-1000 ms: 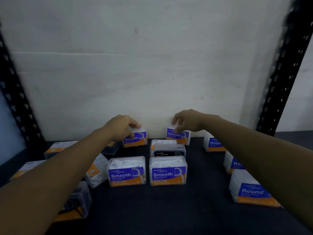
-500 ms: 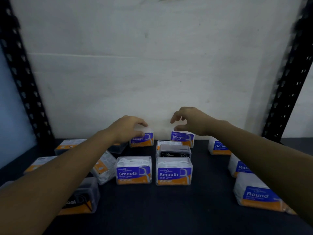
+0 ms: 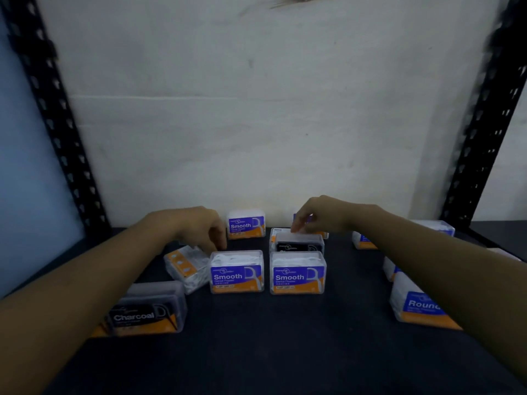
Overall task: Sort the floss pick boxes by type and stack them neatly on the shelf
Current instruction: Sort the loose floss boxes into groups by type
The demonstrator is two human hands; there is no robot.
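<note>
Two Smooth floss pick boxes (image 3: 236,273) (image 3: 298,275) stand side by side mid-shelf. Behind the right one is a black Charcoal box (image 3: 299,243). A third Smooth box (image 3: 246,226) stands free at the back wall, and another (image 3: 298,216) is mostly hidden behind my right hand. My left hand (image 3: 199,228) hangs with loosely curled fingers, holding nothing, between the back Smooth box and a tilted white box (image 3: 185,263). My right hand (image 3: 319,216) hovers with its fingertips at the Charcoal box's top rear edge.
A second Charcoal box (image 3: 148,312) lies at the front left under my forearm. Round boxes (image 3: 419,306) (image 3: 362,240) sit along the right side. Black perforated uprights (image 3: 57,124) (image 3: 484,124) flank the dark shelf board (image 3: 271,352). A white wall closes the back.
Both hands have let go of the two back Smooth boxes and drawn back. The left hand dropped toward the tilted box, and the right came over the middle Charcoal box.
</note>
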